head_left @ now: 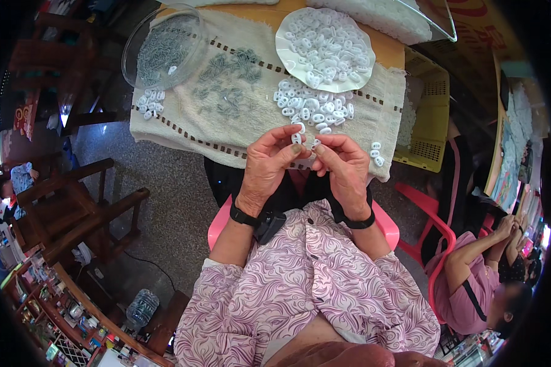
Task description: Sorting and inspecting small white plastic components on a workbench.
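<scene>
My left hand (268, 160) is closed in a pinch on a white oval two-hole plastic piece (296, 139), at the near edge of the cloth. Close beside it, my right hand (344, 164) pinches a small white piece (315, 144), partly covered by the fingertips. Just beyond the hands lies a loose heap of white two-hole pieces (315, 109). Farther back, a pale scalloped plate (283, 38) bears many more of them. Small grey spring-like parts (229, 101) are scattered on the cloth to the left, and more fill a clear round bowl (127, 61).
A beige towel (196, 131) covers the table. Small groups of white pieces lie at its left (150, 103) and right (376, 154). A yellow crate (431, 116) stands to the right, near a seated person (471, 281). Wooden chairs (79, 214) stand left.
</scene>
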`<state>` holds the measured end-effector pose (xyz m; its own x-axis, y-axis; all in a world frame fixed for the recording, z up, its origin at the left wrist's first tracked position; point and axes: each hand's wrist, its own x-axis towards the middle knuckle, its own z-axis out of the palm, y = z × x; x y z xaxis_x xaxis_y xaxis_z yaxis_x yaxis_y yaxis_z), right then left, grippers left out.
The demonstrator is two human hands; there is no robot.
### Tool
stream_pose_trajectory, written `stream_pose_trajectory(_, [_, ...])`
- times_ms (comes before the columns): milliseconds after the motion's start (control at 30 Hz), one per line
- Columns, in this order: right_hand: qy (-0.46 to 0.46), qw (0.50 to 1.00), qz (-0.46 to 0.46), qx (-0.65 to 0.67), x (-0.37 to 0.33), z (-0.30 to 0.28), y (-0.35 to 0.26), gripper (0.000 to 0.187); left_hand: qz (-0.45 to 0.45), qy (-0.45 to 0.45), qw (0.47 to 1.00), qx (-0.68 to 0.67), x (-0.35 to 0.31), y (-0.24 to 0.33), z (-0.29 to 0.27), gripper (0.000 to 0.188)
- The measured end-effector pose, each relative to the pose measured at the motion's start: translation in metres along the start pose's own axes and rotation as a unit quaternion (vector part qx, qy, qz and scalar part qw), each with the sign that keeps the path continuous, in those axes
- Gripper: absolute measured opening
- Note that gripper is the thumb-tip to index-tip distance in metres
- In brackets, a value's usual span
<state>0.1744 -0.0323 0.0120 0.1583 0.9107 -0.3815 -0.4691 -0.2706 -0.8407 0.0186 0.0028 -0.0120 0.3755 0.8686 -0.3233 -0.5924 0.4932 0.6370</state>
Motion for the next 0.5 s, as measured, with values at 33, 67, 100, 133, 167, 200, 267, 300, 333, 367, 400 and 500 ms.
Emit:
stream_pose_trajectory(33, [-0.002, 1.000, -0.002, -0.010, 0.0000, -0.0002, 0.0004, 0.018, -0.001, 0.000, 1.000, 0.000, 0.0000, 0.0006, -0.0010, 0.034])
stream_pose_trajectory(67, [-0.004, 1.000, -0.005, -0.019, -0.0001, -0.0003, 0.0008, 0.018, -0.010, -0.006, 1.000, -0.014, 0.0003, 0.0010, -0.0021, 0.034])
stream_pose_trajectory(100, [-0.004, 1.000, -0.004, -0.019, -0.0004, 0.0005, -0.0001, 0.018, -0.020, -0.012, 0.999, -0.029, 0.0003, 0.0014, -0.0025, 0.035])
stream_pose_trajectory(133, [-0.007, 0.999, -0.006, -0.032, -0.0008, 0.0020, -0.0019, 0.017, -0.020, -0.011, 0.999, -0.029, 0.0004, 0.0015, -0.0025, 0.035])
stream_pose_trajectory(167, [-0.011, 0.999, -0.007, -0.046, -0.0011, 0.0032, -0.0032, 0.016, -0.019, -0.014, 0.999, -0.029, 0.0005, 0.0015, -0.0025, 0.035])
stream_pose_trajectory(200, [-0.010, 0.999, -0.007, -0.046, -0.0012, 0.0035, -0.0031, 0.016, -0.017, -0.016, 0.999, -0.028, 0.0006, 0.0010, -0.0029, 0.035])
stream_pose_trajectory(267, [-0.009, 0.997, -0.015, -0.070, -0.0014, 0.0041, -0.0028, 0.016, -0.023, -0.016, 0.999, -0.020, 0.0004, 0.0009, -0.0048, 0.034])
stream_pose_trajectory(300, [-0.009, 0.997, -0.014, -0.070, -0.0016, 0.0049, -0.0030, 0.016, -0.029, -0.016, 0.999, -0.012, 0.0002, 0.0010, -0.0055, 0.034])
stream_pose_trajectory(333, [-0.008, 0.996, -0.021, -0.081, -0.0019, 0.0059, -0.0033, 0.016, -0.029, -0.016, 0.999, -0.012, 0.0002, 0.0003, -0.0064, 0.034])
stream_pose_trajectory(367, [-0.007, 0.995, -0.027, -0.092, -0.0021, 0.0064, -0.0034, 0.016, -0.029, -0.019, 0.999, -0.010, 0.0002, -0.0006, -0.0074, 0.034])
stream_pose_trajectory(400, [-0.007, 0.995, -0.027, -0.092, -0.0021, 0.0062, -0.0028, 0.016, -0.029, -0.023, 0.999, -0.009, 0.0004, -0.0014, -0.0081, 0.034])
stream_pose_trajectory(500, [-0.005, 0.994, -0.031, -0.101, -0.0022, 0.0057, -0.0014, 0.015, -0.030, -0.023, 0.999, 0.001, 0.0002, -0.0007, -0.0079, 0.034])
